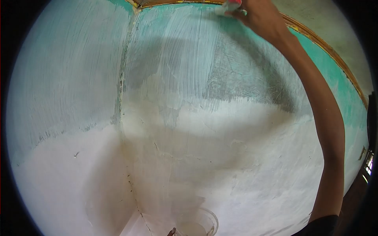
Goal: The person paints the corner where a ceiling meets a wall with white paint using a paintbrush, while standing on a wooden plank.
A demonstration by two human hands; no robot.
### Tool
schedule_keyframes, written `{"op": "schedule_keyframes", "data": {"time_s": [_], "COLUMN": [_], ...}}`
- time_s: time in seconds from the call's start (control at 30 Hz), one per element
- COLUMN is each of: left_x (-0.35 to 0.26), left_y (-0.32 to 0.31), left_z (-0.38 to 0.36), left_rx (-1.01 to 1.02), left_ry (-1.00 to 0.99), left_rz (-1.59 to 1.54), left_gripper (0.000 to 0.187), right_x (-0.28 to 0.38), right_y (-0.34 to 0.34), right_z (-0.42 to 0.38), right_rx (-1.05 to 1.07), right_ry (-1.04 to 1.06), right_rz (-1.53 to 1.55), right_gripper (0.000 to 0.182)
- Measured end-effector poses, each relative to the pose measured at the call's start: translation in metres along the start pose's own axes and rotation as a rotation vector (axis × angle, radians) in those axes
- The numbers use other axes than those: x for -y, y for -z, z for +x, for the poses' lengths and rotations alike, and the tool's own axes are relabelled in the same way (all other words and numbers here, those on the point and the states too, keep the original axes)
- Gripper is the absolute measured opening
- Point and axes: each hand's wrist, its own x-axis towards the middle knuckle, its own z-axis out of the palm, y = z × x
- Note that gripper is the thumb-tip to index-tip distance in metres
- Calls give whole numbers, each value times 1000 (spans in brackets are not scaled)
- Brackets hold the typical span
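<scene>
High on the wall, my right hand (258,17) is closed around a paintbrush (227,7) with a red part near the fingers and pale bristles. The bristles are against the wall (189,51) just under the wooden trim. At the bottom edge, a fingertip of my left hand (172,232) shows at the side of a clear plastic bucket (215,222). Whitish paint (192,228) lies inside it. Most of the left hand and the bucket's lower part are out of frame.
Streaky white paint covers the turquoise upper wall (346,92); the lower wall (252,157) is white. A rough corner seam (121,82) runs down at left. Brown wooden trim (327,41) borders the ceiling (334,17). A small hook (76,154) sticks out of the left wall.
</scene>
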Motion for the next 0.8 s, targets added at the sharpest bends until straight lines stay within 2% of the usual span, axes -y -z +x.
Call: {"op": "schedule_keyframes", "data": {"time_s": [0.13,0.2,0.27,0.3,0.4,0.47,0.57,0.7,0.8], "left_x": [1,6,8,8,3,4,7,3,5], "left_y": [-6,-7,-8,-10,-8,8,21,15,17], "left_z": [-9,-15,-18,-18,-7,2,7,1,2], "left_rx": [53,110,108,96,-68,3,4,10,5], "left_ry": [-111,-258,-309,-317,6,36,64,107,97], "left_rz": [180,429,511,533,-36,-76,-111,-113,-120], "left_gripper": [62,62,62,61,68,71,74,74,74], "right_x": [14,6,-1,-2,1,0,-2,8,1], "right_y": [15,14,6,3,1,17,13,5,11], "right_z": [-7,-3,-1,-6,-11,-2,3,-16,-12], "right_rx": [193,62,-48,-36,13,62,-52,65,-153], "right_ry": [-59,-48,-8,4,8,-42,-41,5,90], "right_rz": [-76,1,70,50,72,183,99,42,86], "right_gripper": [21,21,22,22,22,20,20,23,22]}}
